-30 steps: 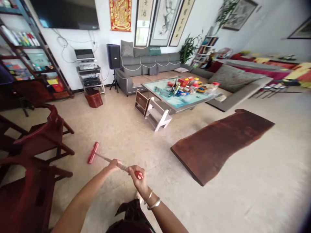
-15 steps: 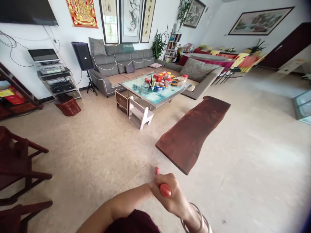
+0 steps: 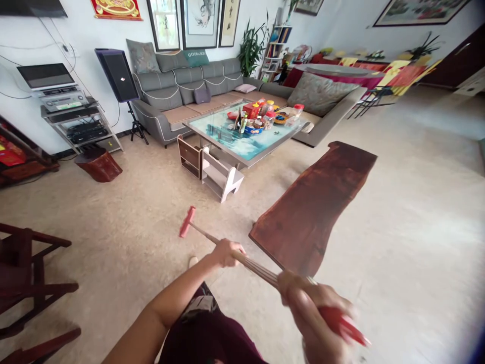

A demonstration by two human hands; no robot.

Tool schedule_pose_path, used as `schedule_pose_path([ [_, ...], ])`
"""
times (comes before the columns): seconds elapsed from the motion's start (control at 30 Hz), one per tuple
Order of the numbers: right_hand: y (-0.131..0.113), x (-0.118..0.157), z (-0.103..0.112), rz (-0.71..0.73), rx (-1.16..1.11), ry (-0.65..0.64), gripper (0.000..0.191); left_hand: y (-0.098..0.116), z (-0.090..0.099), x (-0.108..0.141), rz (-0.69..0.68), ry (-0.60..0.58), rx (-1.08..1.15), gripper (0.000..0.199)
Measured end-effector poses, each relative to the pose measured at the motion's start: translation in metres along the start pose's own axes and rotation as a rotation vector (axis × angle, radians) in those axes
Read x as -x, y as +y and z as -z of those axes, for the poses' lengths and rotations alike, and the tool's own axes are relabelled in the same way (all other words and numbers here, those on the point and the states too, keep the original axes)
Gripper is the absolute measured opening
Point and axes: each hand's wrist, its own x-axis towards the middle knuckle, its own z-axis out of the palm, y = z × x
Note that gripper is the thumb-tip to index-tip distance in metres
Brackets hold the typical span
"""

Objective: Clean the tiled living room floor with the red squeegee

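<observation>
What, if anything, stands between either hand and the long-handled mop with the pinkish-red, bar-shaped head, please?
Nothing visible does: the left hand and the right hand are both closed around its thin, red-ended handle, and nothing visible crosses the handle between the left hand and the pinkish-red head.

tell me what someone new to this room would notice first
Probably the long pole with the red head, slanting across the lower middle, held by the left hand and right hand. Then the dark wooden slab right of centre, and farther back, the blue-patterned table in front of the grey sofa.
</observation>
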Motion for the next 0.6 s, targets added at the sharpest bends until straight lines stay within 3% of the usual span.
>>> schedule_pose_path([
  [0.1, 0.078, -0.053, -0.057, 0.013, -0.028, 0.117, 0.039, -0.076, 0.053, -0.035, 0.112, 0.013, -0.099, 0.027],
  [0.17, 0.121, -0.083, -0.092, 0.039, -0.093, 0.160, 0.042, -0.116, 0.074, -0.059, 0.142, -0.025, -0.115, 0.030],
  [0.27, 0.145, -0.117, -0.119, 0.057, -0.046, 0.125, 0.042, -0.144, 0.085, -0.089, 0.120, -0.122, -0.091, 0.033],
  [0.33, 0.129, -0.133, -0.120, 0.052, 0.119, 0.056, 0.042, -0.136, 0.080, -0.104, 0.043, -0.199, -0.037, 0.033],
  [0.43, 0.077, -0.158, -0.111, 0.017, 0.298, -0.033, 0.032, -0.101, 0.063, -0.125, -0.096, -0.318, 0.051, 0.033],
  [0.53, 0.033, -0.190, -0.105, 0.050, 0.349, 0.018, 0.020, -0.063, 0.052, -0.152, -0.232, -0.435, 0.038, 0.032],
  [0.6, 0.020, -0.211, -0.098, 0.072, 0.334, 0.092, 0.016, -0.044, 0.053, -0.172, -0.331, -0.492, 0.015, 0.028],
])
